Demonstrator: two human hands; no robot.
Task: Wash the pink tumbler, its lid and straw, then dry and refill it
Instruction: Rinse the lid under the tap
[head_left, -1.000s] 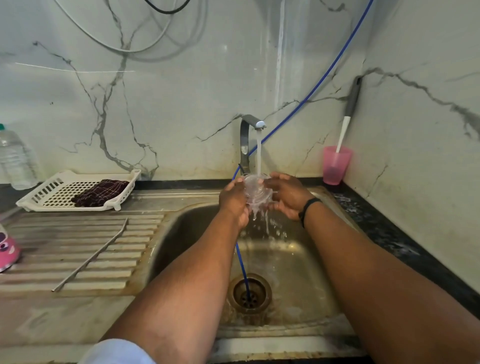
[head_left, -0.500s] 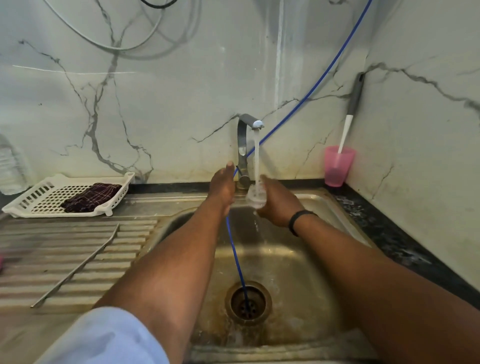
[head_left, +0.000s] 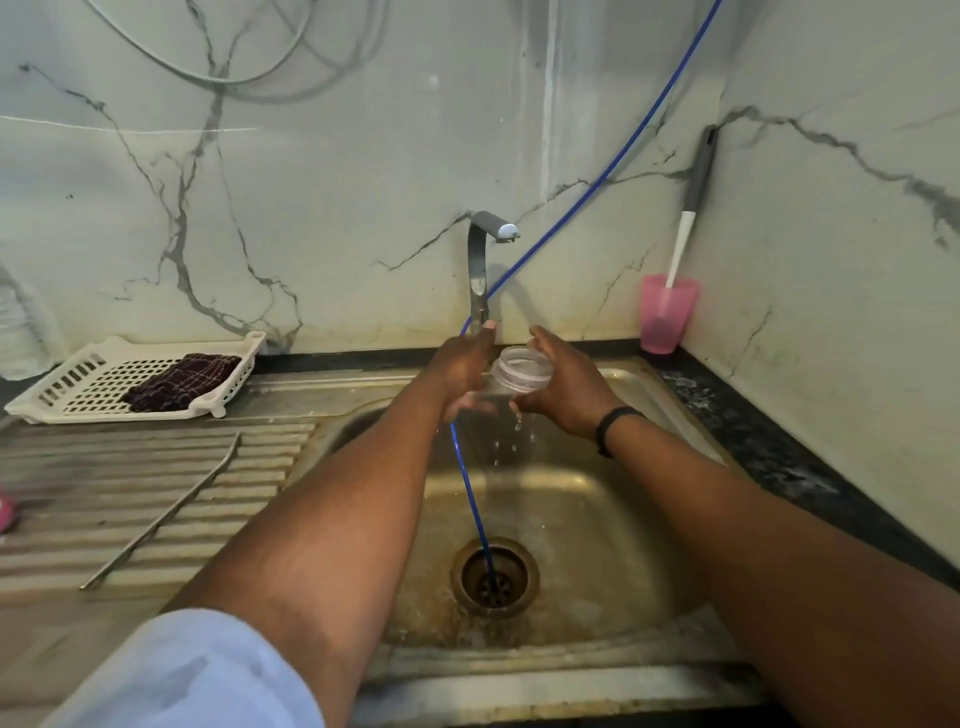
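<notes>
A steel sink (head_left: 597, 499) set in a dark counter (head_left: 769, 457) fills the near view, its bowl wet and stained around the drain (head_left: 493, 579), with a thin blue hose (head_left: 470, 499) running down into that drain. To the left lies the ribbed draining board (head_left: 130, 499), where a metal straw (head_left: 161, 519) rests diagonally across the ridges; a sliver of pink at the far left edge could be the tumbler, but too little shows to be sure. Over the bowl, the right hand (head_left: 566, 389) holds a clear lid (head_left: 522, 370), its grip curled round the rim with the open side tilted up and drops falling from under it. The left hand (head_left: 462, 369) is beside the lid; one finger reaches up to the base of the tap (head_left: 485, 260), while its lower fingers seem to touch the lid's underside, so whether that grip is closed on anything I cannot tell. No water comes from the spout. The step looks like finishing the lid's rinse: it would be wise to tip it fully over, shake it out above the bowl, and check the threaded rim for residue before setting it down. Farther back, a white basket (head_left: 67, 384) holds a dark checked cloth (head_left: 182, 379), and a pink cup (head_left: 667, 314) in the corner holds a brush (head_left: 688, 218) against the marbled wall. No brand, label or legible writing shows anywhere
</notes>
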